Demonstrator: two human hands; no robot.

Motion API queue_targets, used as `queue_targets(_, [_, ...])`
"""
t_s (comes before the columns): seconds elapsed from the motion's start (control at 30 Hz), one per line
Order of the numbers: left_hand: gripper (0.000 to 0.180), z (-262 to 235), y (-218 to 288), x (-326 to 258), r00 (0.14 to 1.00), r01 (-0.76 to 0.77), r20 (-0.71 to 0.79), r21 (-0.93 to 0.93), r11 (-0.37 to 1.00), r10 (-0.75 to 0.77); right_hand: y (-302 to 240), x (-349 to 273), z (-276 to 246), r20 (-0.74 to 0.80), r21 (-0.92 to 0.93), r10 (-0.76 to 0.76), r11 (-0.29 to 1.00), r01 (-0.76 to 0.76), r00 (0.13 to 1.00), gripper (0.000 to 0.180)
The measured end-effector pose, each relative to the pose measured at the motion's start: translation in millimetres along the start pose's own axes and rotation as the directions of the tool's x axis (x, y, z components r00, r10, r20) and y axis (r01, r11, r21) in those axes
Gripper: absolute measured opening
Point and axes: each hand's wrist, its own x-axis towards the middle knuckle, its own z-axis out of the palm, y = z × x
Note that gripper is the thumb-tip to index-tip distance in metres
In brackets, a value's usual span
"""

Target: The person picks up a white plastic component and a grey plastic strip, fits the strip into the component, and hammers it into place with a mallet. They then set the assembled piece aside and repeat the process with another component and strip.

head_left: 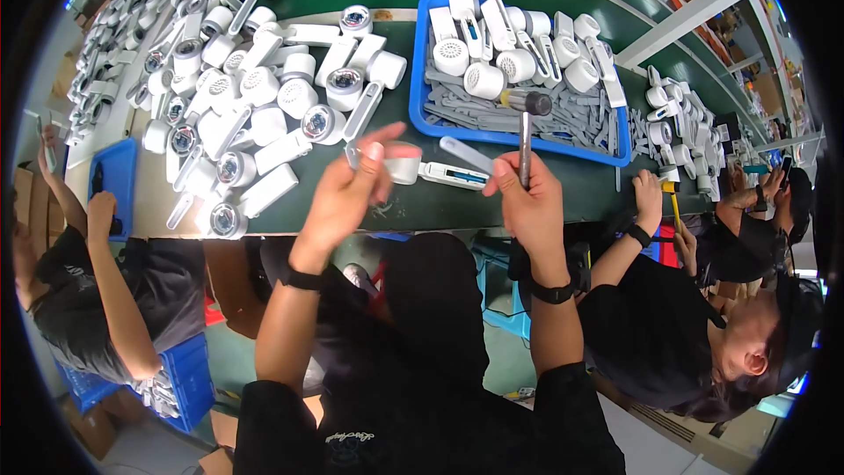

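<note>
My right hand (pixel 533 202) is closed around the metal handle of a small mallet (pixel 525 149), which stands upright with its yellow and dark head over the blue tray. A light grey strip (pixel 466 155) reaches leftward from beside my right thumb; whether the thumb grips it I cannot tell. Below the strip, a white handheld device (pixel 453 175) lies on the green bench, its handle showing a blue-and-dark slot. Its round head (pixel 403 169) is beside the fingers of my left hand (pixel 347 193). Those fingers are stretched apart, slightly blurred, with nothing plainly held.
A blue tray (pixel 419 79) holds many grey strips and several white devices. White devices (pixel 259 85) are heaped across the left of the bench, with another heap (pixel 681 123) at the right. Co-workers sit close on both sides; one person's hand (pixel 649 198) works at the right.
</note>
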Motion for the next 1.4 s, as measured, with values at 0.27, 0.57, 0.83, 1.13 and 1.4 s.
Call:
queue_targets(0.27, [0.041,12,-27,18,0.832,-0.394,0.153,0.839,0.375,0.533,50,19,-3,0.136,-0.11,0.141,0.986,-0.126,0.981,0.019])
queue_targets(0.57, [0.041,12,-42,33,0.839,-0.445,0.19,0.779,0.442,0.51,42,34,-11,0.265,-0.354,0.161,0.933,-0.059,0.951,0.012])
queue_targets(0.83, [0.031,7,-51,41,0.773,-0.552,0.311,0.759,0.345,0.553,34,39,-10,0.256,-0.429,0.24,0.896,-0.113,0.937,0.014])
queue_targets(1.13, [0.03,7,-47,47,0.678,-0.636,0.487,0.764,0.107,0.551,21,28,6,0.046,-0.431,0.305,0.865,-0.256,0.951,0.033])
queue_targets(1.4, [0.031,12,-48,45,0.673,-0.618,0.481,0.783,0.071,0.562,53,29,-17,0.183,-0.093,0.405,0.914,-0.395,0.896,0.034])
